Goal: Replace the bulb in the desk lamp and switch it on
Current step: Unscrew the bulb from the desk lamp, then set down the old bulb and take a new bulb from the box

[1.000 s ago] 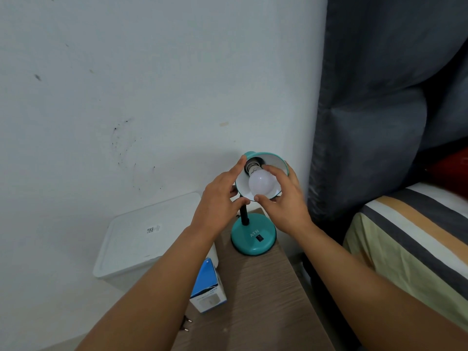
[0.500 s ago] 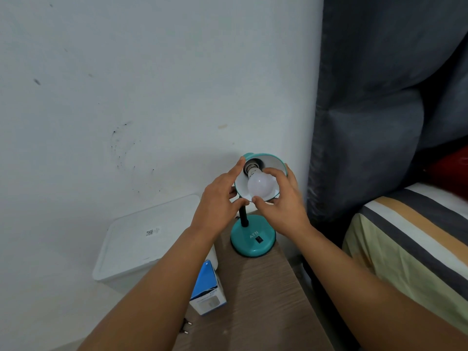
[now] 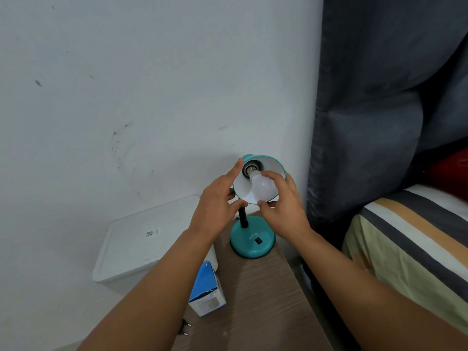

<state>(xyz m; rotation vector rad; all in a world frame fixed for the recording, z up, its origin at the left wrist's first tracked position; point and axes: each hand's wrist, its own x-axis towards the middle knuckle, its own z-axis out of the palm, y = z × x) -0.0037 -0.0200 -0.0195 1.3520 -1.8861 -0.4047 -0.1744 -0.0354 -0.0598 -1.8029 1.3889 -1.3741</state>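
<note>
Occupying the whole upper left, from nine to twelve o'clock: white wall (image 3: 141, 79), scuffed with dark marks. 
At two o'clock: dark grey upholstered headboard (image 3: 379, 102). 
At four o'clock: bed (image 3: 415, 239) under a striped cover, grey, orange and pale yellow. 
At six o'clock: wood-grain bedside table (image 3: 266, 300). 
At eight o'clock, just beside the table: white lidded bin (image 3: 141, 247). 
On the table's far end: teal desk lamp (image 3: 252, 240), shade tilted open toward the viewer. 
On the table's left edge: blue-and-white carton (image 3: 206, 291); a black plug (image 3: 183, 328) lies near it. 
Left hand (image 3: 215, 206): forefinger and thumb curled round the shade rim. 
Right hand (image 3: 283, 203): fingertips cupped round the white bulb (image 3: 263, 190), whose screw base is out of the socket, just in front of it.
</note>
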